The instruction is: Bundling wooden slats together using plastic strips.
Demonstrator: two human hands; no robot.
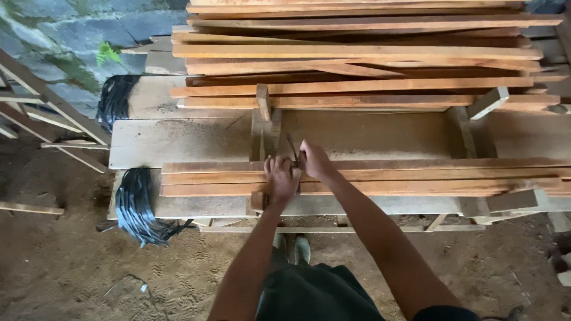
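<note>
Nearest me, at six o'clock, I saw the dark trousers and the toes of green boots on the sandy floor. Both forearms ran up from there to the middle of the view. My left hand lay knuckles-up on the near wooden slats, its fingers curled down over their top edge; whether they gripped anything underneath I could not tell. My right hand sat just beside it, toward one o'clock, its fingers pinched shut around a thin dark tool that stood tilted over the slats. I could not make out what kind of tool it was.

The slats lay flat across the front of the plank surface, running from nine to three o'clock, between small upright wooden blocks. By my judgement the work on this bundle was at an early point: I saw no mark, cut or binding finished on the slats, though the hands hid that spot.

At eight o'clock a bunch of black strapping hung off the surface edge, with a second bunch at ten o'clock. Farthest off, at twelve o'clock, was a big stack of boards before a stone wall.
</note>
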